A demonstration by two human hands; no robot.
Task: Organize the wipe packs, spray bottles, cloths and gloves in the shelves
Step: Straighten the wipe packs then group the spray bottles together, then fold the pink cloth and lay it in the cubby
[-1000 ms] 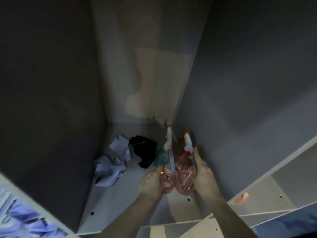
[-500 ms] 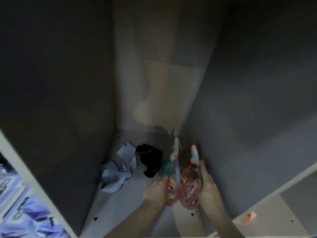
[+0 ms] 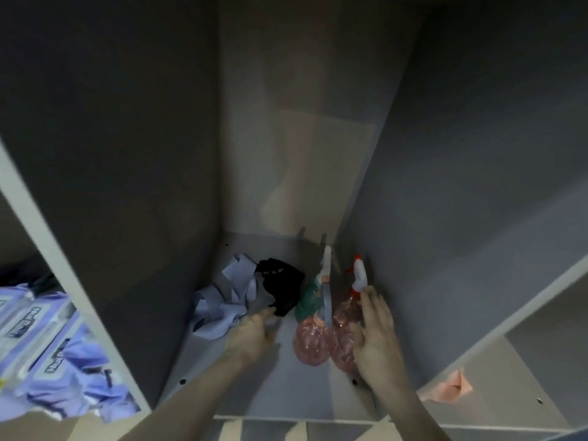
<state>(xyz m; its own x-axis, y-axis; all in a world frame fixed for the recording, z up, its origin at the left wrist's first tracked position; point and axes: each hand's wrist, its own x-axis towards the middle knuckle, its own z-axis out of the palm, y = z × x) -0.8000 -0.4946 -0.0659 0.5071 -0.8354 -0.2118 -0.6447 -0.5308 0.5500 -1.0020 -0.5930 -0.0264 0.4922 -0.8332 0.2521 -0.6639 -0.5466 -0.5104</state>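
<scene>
Nearest, two bare forearms reach into a tall grey shelf compartment (image 3: 276, 386). The right hand (image 3: 377, 338) lies with straight fingers against the side of a clear pinkish plastic spray bottle with a white and red trigger head (image 3: 345, 332), fingertips up by its nozzle, nothing gripped. The left hand (image 3: 254, 332) hovers apart from the bottles, fingers loosely bent and blurred; I cannot tell whether it touches anything, though it seems to hold nothing.

Just left of that bottle, touching it, stands a second clear pinkish spray bottle with a white and grey trigger (image 3: 313, 340). Both stand upright on the compartment floor, close to its right wall. A crumpled teal cloth (image 3: 307, 302) sits just behind the second bottle.

Further in, on the same floor, lies a black glove (image 3: 281, 286), and beside it to the left a heap of pale lilac cloths (image 3: 222, 297), near the left wall.

In the neighbouring compartment to the left, purple wipe packs (image 3: 35, 332) are stacked. In the compartment on the right, a pale orange cloth (image 3: 445, 388) lies alone.
</scene>
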